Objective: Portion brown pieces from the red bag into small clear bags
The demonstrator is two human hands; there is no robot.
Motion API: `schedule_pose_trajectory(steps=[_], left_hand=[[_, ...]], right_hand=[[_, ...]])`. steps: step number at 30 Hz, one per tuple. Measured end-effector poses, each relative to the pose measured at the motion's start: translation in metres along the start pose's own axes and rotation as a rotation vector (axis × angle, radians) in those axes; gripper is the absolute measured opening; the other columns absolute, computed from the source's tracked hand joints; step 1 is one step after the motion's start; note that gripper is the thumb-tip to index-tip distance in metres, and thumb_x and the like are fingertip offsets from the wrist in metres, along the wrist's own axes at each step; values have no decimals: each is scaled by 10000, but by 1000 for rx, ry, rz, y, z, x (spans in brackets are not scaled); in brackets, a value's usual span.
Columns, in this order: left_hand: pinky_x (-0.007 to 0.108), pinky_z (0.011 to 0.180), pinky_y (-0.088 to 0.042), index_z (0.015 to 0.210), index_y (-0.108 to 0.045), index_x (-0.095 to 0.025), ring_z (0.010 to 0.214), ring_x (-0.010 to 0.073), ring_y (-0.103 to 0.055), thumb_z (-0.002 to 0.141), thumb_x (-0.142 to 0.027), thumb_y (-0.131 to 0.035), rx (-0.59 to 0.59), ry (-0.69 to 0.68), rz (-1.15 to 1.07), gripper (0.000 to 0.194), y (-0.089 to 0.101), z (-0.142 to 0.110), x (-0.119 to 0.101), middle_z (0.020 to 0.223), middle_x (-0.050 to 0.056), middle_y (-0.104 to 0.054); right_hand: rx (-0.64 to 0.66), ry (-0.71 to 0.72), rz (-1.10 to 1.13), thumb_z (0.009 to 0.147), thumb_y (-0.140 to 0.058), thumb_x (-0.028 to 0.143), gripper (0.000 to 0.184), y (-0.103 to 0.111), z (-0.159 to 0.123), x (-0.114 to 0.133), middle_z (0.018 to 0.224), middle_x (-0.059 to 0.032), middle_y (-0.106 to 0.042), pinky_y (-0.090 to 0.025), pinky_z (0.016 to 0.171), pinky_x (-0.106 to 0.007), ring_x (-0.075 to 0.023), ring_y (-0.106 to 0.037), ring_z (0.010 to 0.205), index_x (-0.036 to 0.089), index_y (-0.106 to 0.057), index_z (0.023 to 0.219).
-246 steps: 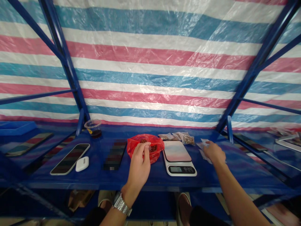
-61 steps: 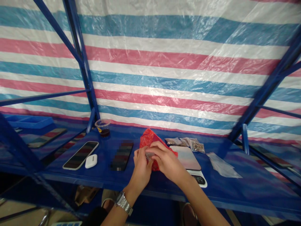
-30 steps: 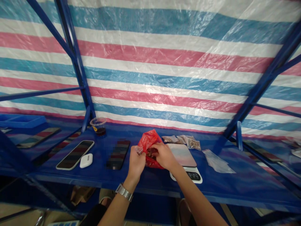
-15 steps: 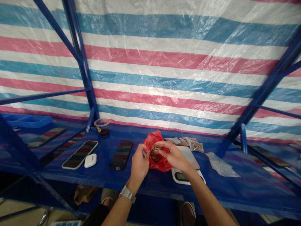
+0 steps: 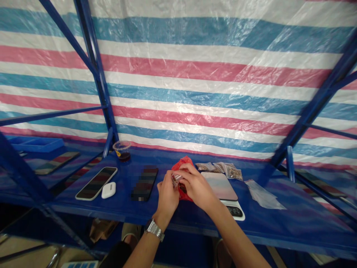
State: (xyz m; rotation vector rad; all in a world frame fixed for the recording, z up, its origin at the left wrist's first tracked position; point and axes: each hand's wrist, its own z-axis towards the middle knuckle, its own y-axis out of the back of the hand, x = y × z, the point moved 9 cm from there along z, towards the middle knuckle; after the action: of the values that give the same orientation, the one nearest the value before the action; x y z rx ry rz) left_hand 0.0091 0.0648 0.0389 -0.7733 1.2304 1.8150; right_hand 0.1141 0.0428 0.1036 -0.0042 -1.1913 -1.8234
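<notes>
We've got the right hand [image 5: 196, 188] covering the red bag [image 5: 182, 163], a pixelated phone [image 5: 144, 184], and a clear item [image 5: 175, 179] too small to call!

The red plastic bag [image 5: 182, 162] is glossy, the watch band [image 5: 154, 229] polished metal.

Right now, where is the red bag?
In the head view, the red bag sits on the blue shelf, mostly behind the left hand and right hand, with the kitchen scale just to its right in the picture.
</notes>
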Motion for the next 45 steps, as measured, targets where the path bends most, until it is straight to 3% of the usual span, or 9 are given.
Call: schedule_pose_trajectory(steps=[5,8,12,15,25,32,35,40,45], left_hand=[[339,856,-458,1035,-526,-241,979,228,-684,896,-87,-523,-46,28,73,207,4,-1,4,987,30,-685],[351,814,-473,1009,-505,-225,915,238,-669,910,-135,-541,-97,148,169,138,12,-6,17,1012,72,-634],[333,745,-483,960,-445,-227,829,246,-688,905,-262,-629,27,272,127,195,5,-11,35,925,66,-643],[314,743,-471,964,-424,-231,882,263,-717,882,-201,-641,142,320,141,235,-2,-12,38,923,79,-689],[329,711,-449,1078,-523,-177,924,332,-743,901,-226,-607,247,288,216,202,-1,-24,22,971,174,-757],[253,659,-473,927,-563,-208,737,194,-714,761,-56,-618,156,365,-169,231,-15,-17,34,789,7,-729],[257,690,-483,902,-571,-192,787,190,-700,765,-47,-608,58,351,-229,203,-9,-11,29,827,17,-715],[259,684,-457,904,-584,-180,751,173,-667,771,-43,-606,36,317,-254,192,-3,-10,20,805,-1,-681],[247,662,-425,819,-575,-187,726,159,-629,762,-15,-589,-1,339,-270,182,3,-11,21,743,-23,-640]], right_hand=[[-73,-49,-5,930,-482,54,441,19,0,-9,1294,-81,-613,-472,1076,-365,-216,-599,1200,264,-701,1250],[4,-166,-58,847,-527,21,426,22,-5,-29,1188,-71,-661,-481,1019,-337,-212,-643,1088,242,-752,1133],[228,-290,-226,744,-569,5,439,2,-16,-55,1088,-71,-714,-470,955,-325,-230,-669,1025,225,-789,1055],[315,-302,-301,739,-584,28,430,-10,-17,-59,1113,-74,-724,-441,965,-323,-236,-666,1066,221,-783,1067],[333,-322,-374,717,-550,-19,473,-8,-18,-50,1137,-73,-724,-432,884,-323,-232,-684,1000,214,-753,1074],[304,-288,-153,657,-546,-46,448,-14,-24,-56,1087,-50,-734,-446,818,-257,-198,-680,967,213,-744,964],[257,-317,-69,671,-561,-37,448,-16,-24,-60,1082,-57,-742,-463,846,-261,-198,-685,961,211,-751,991],[211,-372,26,729,-585,5,370,-20,-25,-67,1013,-49,-763,-476,822,-274,-204,-688,916,215,-745,988],[206,-334,46,663,-559,-64,496,-25,-24,-64,1103,-74,-731,-480,887,-276,-200,-676,969,193,-751,1041]])
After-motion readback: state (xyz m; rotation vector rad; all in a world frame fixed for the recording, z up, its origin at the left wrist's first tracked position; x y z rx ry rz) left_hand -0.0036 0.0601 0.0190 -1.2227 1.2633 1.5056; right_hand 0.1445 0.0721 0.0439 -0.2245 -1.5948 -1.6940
